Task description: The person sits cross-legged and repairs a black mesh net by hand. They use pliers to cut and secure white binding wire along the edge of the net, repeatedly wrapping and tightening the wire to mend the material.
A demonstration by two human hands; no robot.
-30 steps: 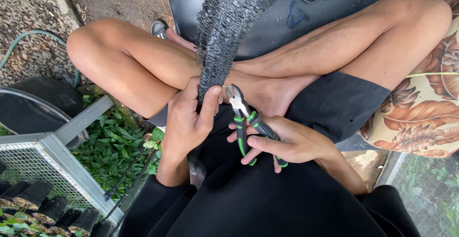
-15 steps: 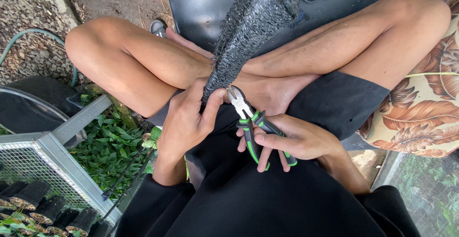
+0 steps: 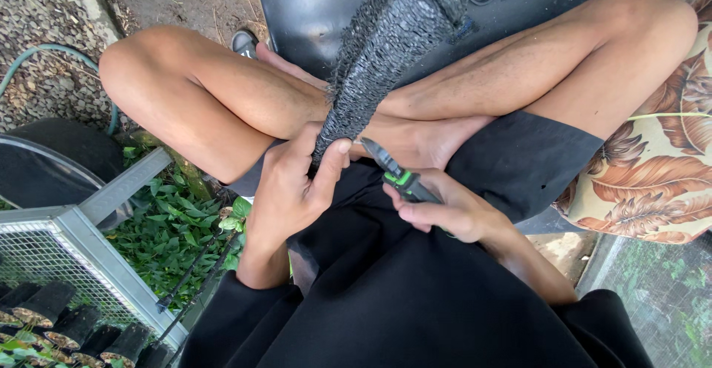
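Centre frame: left hand [image 3: 293,182] pinches the lower end of a rolled black mesh strip [image 3: 386,49]; right hand [image 3: 452,208] grips green-handled cutting pliers [image 3: 397,173] — tips touching the mesh, no finished cut visible.

At the centre of the frame the left hand [image 3: 293,186] pinches the lower end of a folded strip of black mesh [image 3: 386,49] rising toward the top edge, while the right hand [image 3: 449,208] grips green-handled pliers [image 3: 393,171] whose tip meets that end, above crossed bare legs.
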